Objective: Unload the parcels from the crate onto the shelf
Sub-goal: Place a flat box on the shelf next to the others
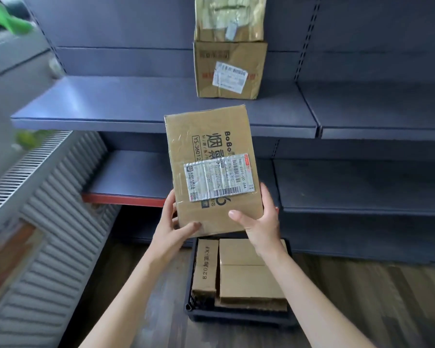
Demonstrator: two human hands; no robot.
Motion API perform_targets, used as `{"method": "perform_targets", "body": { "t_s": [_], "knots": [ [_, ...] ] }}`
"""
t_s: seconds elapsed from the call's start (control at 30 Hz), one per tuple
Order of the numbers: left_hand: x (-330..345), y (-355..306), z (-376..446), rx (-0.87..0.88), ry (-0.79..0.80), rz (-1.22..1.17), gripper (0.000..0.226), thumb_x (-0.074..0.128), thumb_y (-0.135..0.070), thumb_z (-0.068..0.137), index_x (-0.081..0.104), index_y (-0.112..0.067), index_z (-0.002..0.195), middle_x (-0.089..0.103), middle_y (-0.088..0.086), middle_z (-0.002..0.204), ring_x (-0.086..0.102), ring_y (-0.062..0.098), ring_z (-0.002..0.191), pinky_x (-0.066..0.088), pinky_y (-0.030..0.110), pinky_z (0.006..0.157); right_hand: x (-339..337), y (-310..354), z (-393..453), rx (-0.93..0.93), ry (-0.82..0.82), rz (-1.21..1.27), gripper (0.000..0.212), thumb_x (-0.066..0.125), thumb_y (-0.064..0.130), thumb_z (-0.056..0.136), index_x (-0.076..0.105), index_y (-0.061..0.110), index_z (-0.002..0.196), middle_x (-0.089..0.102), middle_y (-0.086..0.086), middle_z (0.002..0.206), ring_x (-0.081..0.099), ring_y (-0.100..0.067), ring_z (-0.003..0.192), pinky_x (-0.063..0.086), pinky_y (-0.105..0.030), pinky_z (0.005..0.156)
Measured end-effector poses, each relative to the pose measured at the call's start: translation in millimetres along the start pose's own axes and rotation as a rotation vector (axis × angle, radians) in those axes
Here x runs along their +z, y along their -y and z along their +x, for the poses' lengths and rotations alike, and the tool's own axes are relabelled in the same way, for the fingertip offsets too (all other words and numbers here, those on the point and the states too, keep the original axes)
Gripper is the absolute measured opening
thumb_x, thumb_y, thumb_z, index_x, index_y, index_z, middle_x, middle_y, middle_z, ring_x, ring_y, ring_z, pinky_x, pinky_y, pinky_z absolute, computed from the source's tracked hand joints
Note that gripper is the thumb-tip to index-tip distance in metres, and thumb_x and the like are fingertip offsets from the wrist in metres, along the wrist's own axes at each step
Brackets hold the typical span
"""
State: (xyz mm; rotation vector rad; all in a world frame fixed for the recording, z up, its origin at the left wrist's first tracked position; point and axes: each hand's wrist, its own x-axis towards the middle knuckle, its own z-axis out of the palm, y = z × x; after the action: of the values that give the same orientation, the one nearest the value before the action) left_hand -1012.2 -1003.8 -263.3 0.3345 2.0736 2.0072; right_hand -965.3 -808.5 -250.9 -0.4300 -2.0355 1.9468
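I hold a brown cardboard parcel [206,144] with a white shipping label in front of the shelf, above the crate. My left hand [172,222] grips its lower left corner and my right hand [260,217] grips its lower right edge. Below, a dark crate [236,316] sits on the floor with a narrow box [205,267] and a wider flat box [249,275] inside. On the middle shelf board [136,101] stand two stacked parcels: a brown box [230,70] with a shinier taped box [230,18] on top.
The dark blue shelving unit has a lower board [133,174] with a red front edge and further boards to the right [374,106]. A ribbed grey radiator panel [50,222] runs along the left. The floor is dark wood [374,297].
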Motion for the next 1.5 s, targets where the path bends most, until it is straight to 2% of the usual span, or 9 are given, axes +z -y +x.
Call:
{"method": "perform_targets", "body": {
  "t_s": [0.17, 0.3, 0.43, 0.63, 0.77, 1.07, 1.3, 1.43, 1.5],
  "knots": [
    [-6.0, -42.2, 9.0, 0.047, 0.012, 0.103, 0.074, 0.073, -0.046, 0.059, 0.035, -0.065, 0.12, 0.059, -0.01, 0.121, 0.062, 0.012, 0.107, 0.055, 0.02, 0.074, -7.6, 31.6, 5.6, -0.09, 0.002, 0.047, 0.089, 0.079, 0.013, 0.069, 0.029, 0.03, 0.14, 0.05, 0.009, 0.133, 0.048, -0.01, 0.124, 0.04, -0.043, 0.105],
    [-17.2, -82.4, 21.1, 0.067, -0.1, 0.275, 0.082, 0.07, -0.055, 0.057, 0.031, -0.055, 0.129, 0.042, -0.004, 0.141, 0.049, 0.018, 0.123, 0.045, 0.041, 0.1, -22.0, 48.0, 9.9, -0.154, 0.002, 0.046, 0.085, 0.079, 0.014, 0.07, 0.033, 0.027, 0.141, 0.054, 0.006, 0.132, 0.05, -0.012, 0.123, 0.041, -0.044, 0.105],
    [-37.3, -141.2, 49.4, 0.217, -0.192, 0.411, 0.085, 0.077, -0.033, 0.073, 0.026, -0.046, 0.14, 0.033, -0.006, 0.148, 0.034, 0.016, 0.135, 0.034, 0.037, 0.107, -40.7, 64.5, 9.6, -0.233, -0.004, -0.036, 0.081, 0.081, 0.025, 0.067, 0.038, 0.039, 0.134, 0.059, 0.02, 0.121, 0.055, -0.001, 0.112, 0.048, -0.032, 0.093],
    [-34.9, -235.5, 87.8, 0.419, -0.082, 0.63, 0.087, 0.08, -0.028, 0.071, 0.03, -0.034, 0.142, 0.032, -0.01, 0.141, 0.031, 0.007, 0.127, 0.026, 0.031, 0.111, -63.2, 80.4, 6.3, -0.279, 0.046, -0.068, 0.083, 0.079, 0.034, 0.062, 0.039, 0.039, 0.134, 0.058, 0.017, 0.123, 0.055, -0.006, 0.114, 0.048, -0.044, 0.096],
    [-20.0, -264.4, 101.3, 0.281, 0.156, 0.681, 0.095, 0.08, -0.036, 0.058, 0.032, -0.043, 0.139, 0.033, -0.006, 0.148, 0.033, 0.011, 0.134, 0.03, 0.035, 0.112, -65.9, 89.7, 7.0, -0.306, 0.103, -0.089, 0.087, 0.077, 0.041, 0.058, 0.039, 0.034, 0.136, 0.059, 0.015, 0.122, 0.056, -0.008, 0.114, 0.05, -0.04, 0.095],
    [-33.7, -243.8, 98.9, 0.147, 0.245, 0.617, 0.081, 0.082, -0.028, 0.049, 0.049, -0.056, 0.118, 0.068, -0.01, 0.106, 0.065, 0.013, 0.102, 0.055, 0.036, 0.083, -75.5, 111.4, 30.5, -0.364, 0.194, -0.188, 0.082, 0.084, 0.016, 0.062, 0.044, 0.044, 0.128, 0.061, 0.015, 0.121, 0.057, -0.007, 0.113, 0.049, -0.04, 0.095],
    [-58.6, -214.8, 85.8, 0.227, 0.023, 0.295, 0.076, 0.082, -0.035, 0.042, 0.056, -0.055, 0.11, 0.07, -0.002, 0.11, 0.064, 0.021, 0.106, 0.049, 0.042, 0.097, -68.2, 159.7, 59.1, -0.503, 0.122, -0.3, 0.08, 0.081, 0.038, 0.053, 0.04, 0.052, 0.121, 0.041, 0.002, 0.143, 0.039, -0.013, 0.132, 0.035, -0.046, 0.109],
    [-66.1, -196.7, 76.4, 0.274, -0.106, 0.055, 0.063, 0.084, -0.029, 0.049, 0.061, -0.043, 0.106, 0.073, -0.015, 0.093, 0.068, 0.006, 0.083, 0.057, 0.026, 0.068, -54.5, 177.9, 72.1, -0.572, -0.01, -0.157, 0.095, 0.085, 0.037, 0.056, 0.029, 0.052, 0.131, 0.026, 0.01, 0.147, 0.029, 0.013, 0.128, 0.034, -0.018, 0.103],
    [-64.8, -186.4, 70.9, 0.282, -0.154, -0.005, 0.055, 0.085, -0.022, 0.057, 0.061, -0.039, 0.104, 0.073, -0.016, 0.089, 0.068, 0.004, 0.077, 0.055, 0.022, 0.057, -44.7, 178.8, 74.7, -0.527, -0.074, 0.019, 0.09, 0.087, 0.031, 0.054, 0.036, 0.041, 0.126, 0.037, 0.003, 0.14, 0.037, 0.004, 0.126, 0.039, -0.03, 0.103]
  ]
}}
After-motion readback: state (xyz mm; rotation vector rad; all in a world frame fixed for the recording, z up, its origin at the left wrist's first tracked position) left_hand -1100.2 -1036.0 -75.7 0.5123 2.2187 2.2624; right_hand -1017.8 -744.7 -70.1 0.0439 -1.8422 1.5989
